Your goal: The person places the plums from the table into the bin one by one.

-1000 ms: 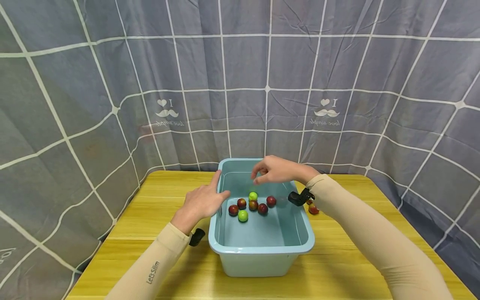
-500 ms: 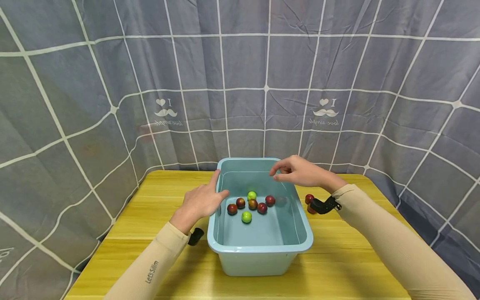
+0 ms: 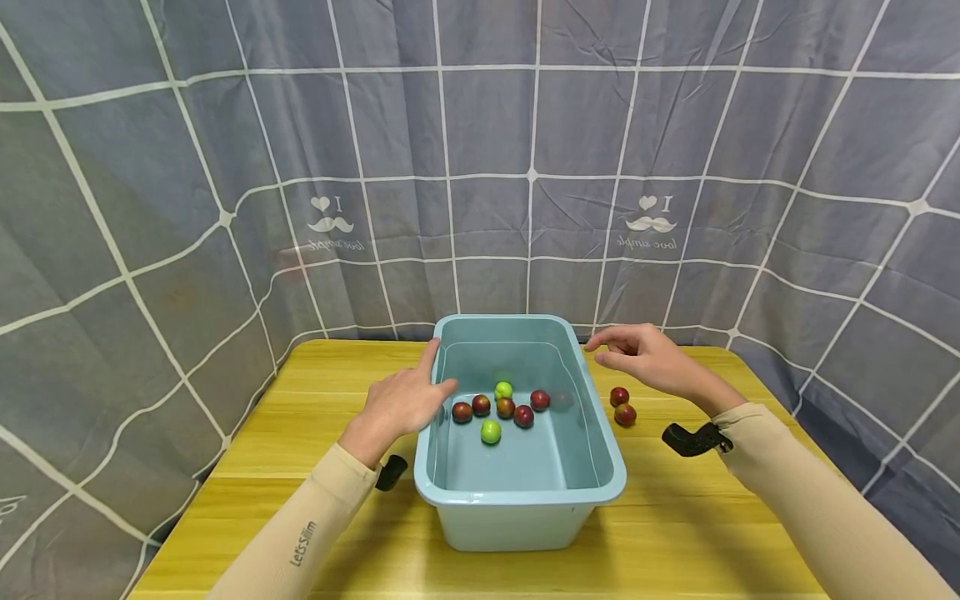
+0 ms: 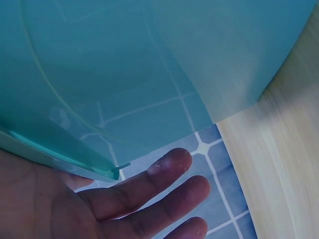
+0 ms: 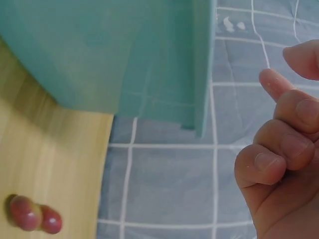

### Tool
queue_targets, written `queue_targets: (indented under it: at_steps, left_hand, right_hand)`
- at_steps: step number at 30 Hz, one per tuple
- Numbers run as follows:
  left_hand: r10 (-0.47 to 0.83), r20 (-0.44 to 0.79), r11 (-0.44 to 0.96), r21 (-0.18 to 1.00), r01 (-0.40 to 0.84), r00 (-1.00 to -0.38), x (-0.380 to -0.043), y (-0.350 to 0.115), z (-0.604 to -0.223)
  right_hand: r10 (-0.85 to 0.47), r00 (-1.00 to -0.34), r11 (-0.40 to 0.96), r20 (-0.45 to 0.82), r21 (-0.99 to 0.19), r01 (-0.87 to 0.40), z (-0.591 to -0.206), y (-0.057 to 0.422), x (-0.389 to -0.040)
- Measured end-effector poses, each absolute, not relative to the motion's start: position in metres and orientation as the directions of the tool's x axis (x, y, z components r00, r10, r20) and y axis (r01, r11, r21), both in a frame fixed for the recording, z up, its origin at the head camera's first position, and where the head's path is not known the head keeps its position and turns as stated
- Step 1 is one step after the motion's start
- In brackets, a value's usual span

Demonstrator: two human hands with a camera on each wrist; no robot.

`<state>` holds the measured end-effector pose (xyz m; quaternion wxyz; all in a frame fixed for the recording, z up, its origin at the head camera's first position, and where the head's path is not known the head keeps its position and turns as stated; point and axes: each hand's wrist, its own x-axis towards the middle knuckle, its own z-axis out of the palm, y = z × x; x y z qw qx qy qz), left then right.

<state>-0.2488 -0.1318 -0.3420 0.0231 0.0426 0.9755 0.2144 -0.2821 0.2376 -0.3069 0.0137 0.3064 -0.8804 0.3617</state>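
A light blue plastic tub (image 3: 517, 498) holds several dark red plums (image 3: 523, 416) and two round green fruits (image 3: 491, 432). My left hand (image 3: 401, 402) rests on the tub's left rim, index finger stretched along it and thumb over the inside. In the left wrist view the other fingers (image 4: 164, 211) extend straight outside the wall. Beyond the right rim, my right hand (image 3: 651, 360) hovers with nothing in it, thumb and index finger apart and the other fingers loosely bent (image 5: 284, 144). Two red plums (image 3: 625, 414) lie on the table just below this hand.
The tub stands on a yellow wood-grain table (image 3: 352, 367). A grey curtain (image 3: 487, 125) with white grid lines surrounds the table's back and sides. Both wrists carry small black cameras (image 3: 686, 439).
My right hand has moved right, from over the tub to above the table beyond its rim. The front green fruit has rolled slightly inside the tub. My left hand stays on the rim.
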Motion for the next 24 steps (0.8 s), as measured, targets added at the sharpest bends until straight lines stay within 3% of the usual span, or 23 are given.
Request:
queue_targets:
  at_steps: [24]
  left_hand:
    - [0.094, -0.022, 0.904, 0.421, 0.076, -0.995, -0.249, -0.131, -0.343]
  right_hand:
    - [-0.348, -0.915, 0.402, 0.205, -0.849, -0.343, -0.386, 0.294, -0.274]
